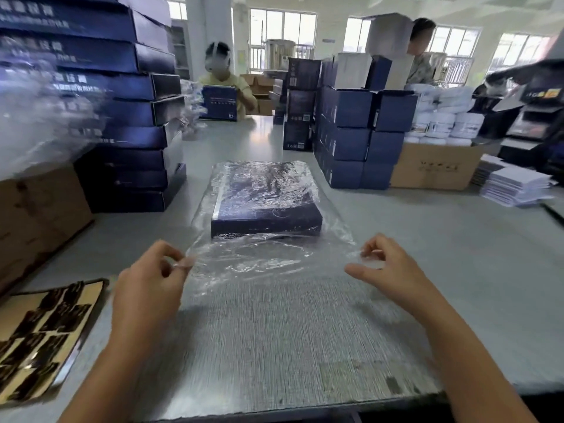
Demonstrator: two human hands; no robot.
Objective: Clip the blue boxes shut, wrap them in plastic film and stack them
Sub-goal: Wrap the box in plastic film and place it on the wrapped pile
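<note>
Both my left hand and right hand are pinching the plastic film's near corners, blue box sits mid-table inside it. Yank unevenly and I reckon it tears or bunches up.

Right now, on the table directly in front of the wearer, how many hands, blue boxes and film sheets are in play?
Hands: 2 (left hand, right hand)
Blue box: 1
Plastic film: 1
Total: 4
</note>
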